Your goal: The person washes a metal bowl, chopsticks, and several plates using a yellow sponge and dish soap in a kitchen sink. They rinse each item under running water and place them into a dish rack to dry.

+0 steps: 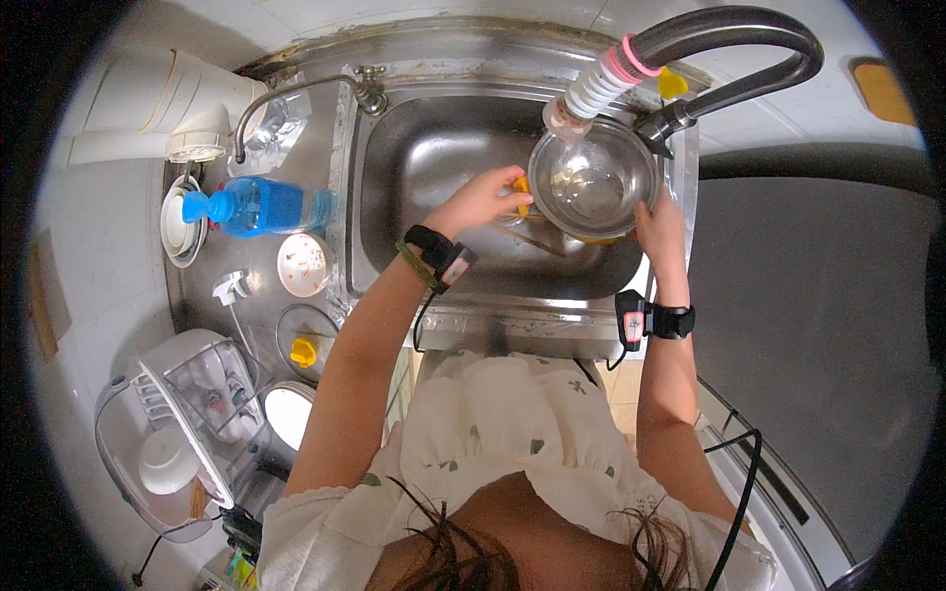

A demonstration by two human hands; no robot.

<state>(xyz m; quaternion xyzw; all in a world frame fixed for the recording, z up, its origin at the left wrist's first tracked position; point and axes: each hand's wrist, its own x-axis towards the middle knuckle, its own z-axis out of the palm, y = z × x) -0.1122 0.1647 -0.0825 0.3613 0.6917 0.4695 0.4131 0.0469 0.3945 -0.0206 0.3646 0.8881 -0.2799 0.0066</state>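
Observation:
A shiny round metal pot is held over the right side of the stainless steel sink, its inside facing up. My left hand has thumb and fingers around a yellow handle at the pot's left side. On the opposite side, my right hand grips the pot by its right edge, the fingers partly hidden. The white and pink nozzle of a dark curved faucet hangs over the pot's far rim. I cannot tell whether water lies in the pot. Thin sticks like chopsticks lie below it in the sink.
Left of the sink stand a second faucet, a blue bottle, a patterned bowl, a glass lid with a yellow knob, and stacked white plates. A dish rack box sits nearer. A dark surface spreads right.

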